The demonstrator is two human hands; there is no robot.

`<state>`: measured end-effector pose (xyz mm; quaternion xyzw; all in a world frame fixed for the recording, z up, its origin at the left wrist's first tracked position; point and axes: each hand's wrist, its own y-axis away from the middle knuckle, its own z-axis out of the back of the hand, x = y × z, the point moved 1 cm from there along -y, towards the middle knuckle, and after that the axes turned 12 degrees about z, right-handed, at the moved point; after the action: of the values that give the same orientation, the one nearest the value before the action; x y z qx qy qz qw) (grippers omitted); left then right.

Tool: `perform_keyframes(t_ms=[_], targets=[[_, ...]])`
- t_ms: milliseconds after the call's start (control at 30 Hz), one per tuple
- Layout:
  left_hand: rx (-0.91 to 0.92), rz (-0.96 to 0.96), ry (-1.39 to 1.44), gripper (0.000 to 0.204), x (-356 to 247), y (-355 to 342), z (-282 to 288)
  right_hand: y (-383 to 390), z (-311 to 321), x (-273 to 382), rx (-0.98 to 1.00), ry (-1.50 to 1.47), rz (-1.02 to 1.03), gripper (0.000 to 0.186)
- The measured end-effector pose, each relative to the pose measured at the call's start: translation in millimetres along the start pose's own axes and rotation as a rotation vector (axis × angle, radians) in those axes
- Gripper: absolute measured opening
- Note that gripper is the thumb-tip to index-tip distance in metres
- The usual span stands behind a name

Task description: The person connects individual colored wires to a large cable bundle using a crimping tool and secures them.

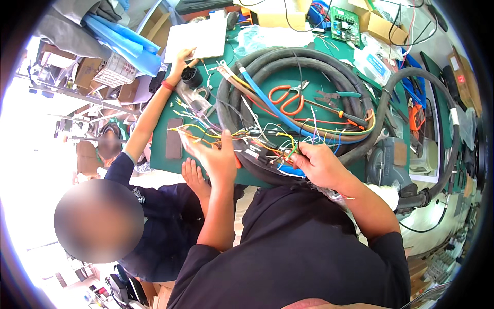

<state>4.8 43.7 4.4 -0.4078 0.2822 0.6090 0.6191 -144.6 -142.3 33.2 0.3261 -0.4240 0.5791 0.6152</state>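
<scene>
A thick black cable (303, 57) lies coiled on the green table, its stripped end fanning into many thin coloured wires (252, 135). My left hand (216, 158) is open beside these wires, thumb up and fingers stretched out to the left; yellow wires pass close by its fingertips. With thumb and fingers closed, my right hand (323, 164) grips the wire bundle at the coil's near side, by a green loop (292, 153). Thicker blue (262, 92) and brown cores arch across the coil. Inside it lie orange-handled scissors (288, 99), pliers (337, 96) and a screwdriver (352, 119).
A co-worker on the left reaches one hand (182, 57) to a white board (198, 38); the other (193, 176) is by the table edge. A dark phone-like slab (174, 138) lies at the left. A green circuit board (345, 26) and a cardboard box (383, 26) stand behind.
</scene>
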Motion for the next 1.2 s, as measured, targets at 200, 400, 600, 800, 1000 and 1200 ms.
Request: perform_keyframes(t_ms=[200, 400, 600, 800, 1000, 1200], targets=[[0.195, -0.309, 0.221, 0.047, -13.8, 63.6, 14.9, -2.3, 5.3, 5.9, 0.024, 0.035, -0.108, 0.021], [0.847, 0.399, 0.810, 0.045, -31.1, 100.4, -26.8, -2.2, -1.5, 9.1, 0.004, 0.047, 0.000, 0.021], [0.868, 0.209, 0.630, 0.036, -47.4, 91.4, -42.6, -3.5, -8.0, -0.6, 0.023, 0.308, 0.231, 0.012], [0.837, 0.500, 0.898, 0.036, -36.1, 97.7, -41.2, 23.7, 66.1, 24.6, -0.187, 0.363, 0.050, 0.026], [0.809, 0.546, 0.931, 0.034, -23.2, 100.2, -45.4, 59.9, 134.6, -25.8, -0.183, 0.267, -0.420, 0.024], [0.691, 0.542, 0.920, 0.034, -25.7, 109.0, -43.0, 41.0, 103.0, -88.4, 0.245, 0.115, -0.614, 0.037]])
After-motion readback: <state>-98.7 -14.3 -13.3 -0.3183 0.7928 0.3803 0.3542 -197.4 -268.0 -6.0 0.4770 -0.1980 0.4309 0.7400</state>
